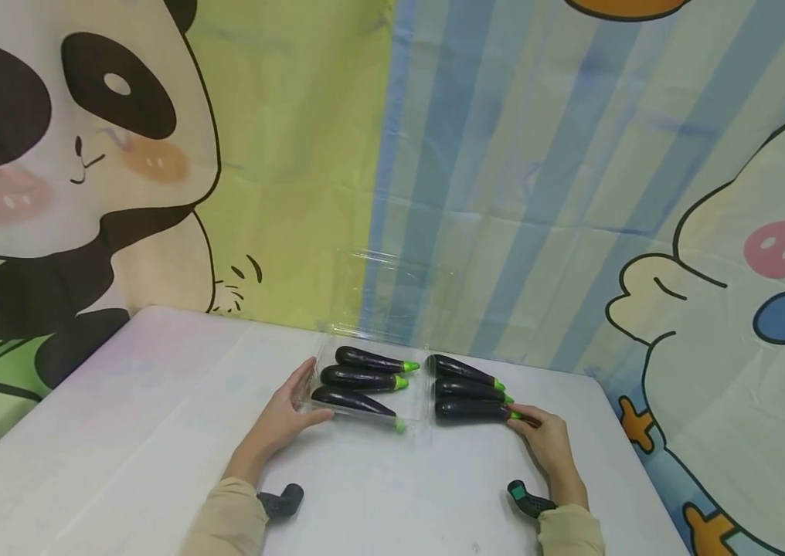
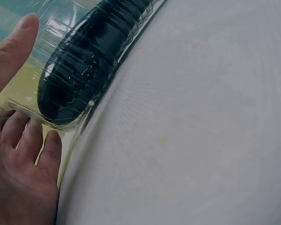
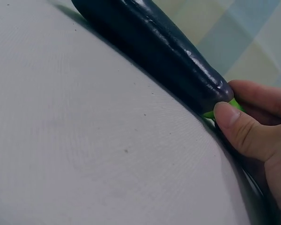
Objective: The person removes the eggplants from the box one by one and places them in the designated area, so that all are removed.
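Observation:
In the head view, a clear plastic box (image 1: pixel 415 400) holds three dark purple eggplants (image 1: pixel 359 378) with green stem ends. My left hand (image 1: pixel 288 413) rests against the box's left front corner, thumb along the front and fingers at the left side. The left wrist view shows those fingers (image 2: pixel 50 152) touching the box's end near an eggplant (image 2: pixel 79 70), the thumb extended. Three more eggplants lie side by side on the table right of the box. My right hand (image 1: pixel 548 440) pinches the nearest one (image 1: pixel 470 409) by its green end (image 3: pixel 208 114) between thumb and fingers.
The box's clear lid (image 1: pixel 385 297) stands raised at the back, before a cartoon-printed curtain (image 1: pixel 309 170) along the table's far edge. White covers the table (image 1: pixel 378 494). Both wrists wear dark devices (image 1: pixel 284 502) near the front.

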